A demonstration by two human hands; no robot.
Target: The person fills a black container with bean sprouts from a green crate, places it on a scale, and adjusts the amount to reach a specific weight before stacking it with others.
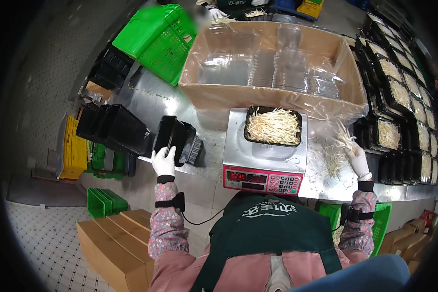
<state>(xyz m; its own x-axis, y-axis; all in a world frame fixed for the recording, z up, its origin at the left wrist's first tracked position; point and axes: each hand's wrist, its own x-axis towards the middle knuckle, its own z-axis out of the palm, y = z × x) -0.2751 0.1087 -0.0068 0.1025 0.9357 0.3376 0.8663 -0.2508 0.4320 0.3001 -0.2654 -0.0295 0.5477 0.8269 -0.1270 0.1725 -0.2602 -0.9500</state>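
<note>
A black plastic tray of bean sprouts (275, 125) rests on the steel pan of a digital scale (233, 151), whose display glows with red digits. My left hand (164, 161), in a white glove, has its fingers closed on the rim of a black tray (169, 134) in a short stack on the left. My right hand (358, 161), also gloved, grips a small bunch of bean sprouts (344, 138) to the right of the scale. Below that bunch, loose sprouts (332, 163) lie scattered on the steel table (209, 131).
Behind the scale stands a lined cardboard box (224, 95) of clear plastic lids. A green crate (155, 41) tilts at back left, with nested black trays (114, 126) nearer. Filled trays (399, 92) are stacked high on the right. Another person's gloved hand (216, 13) shows beyond the box.
</note>
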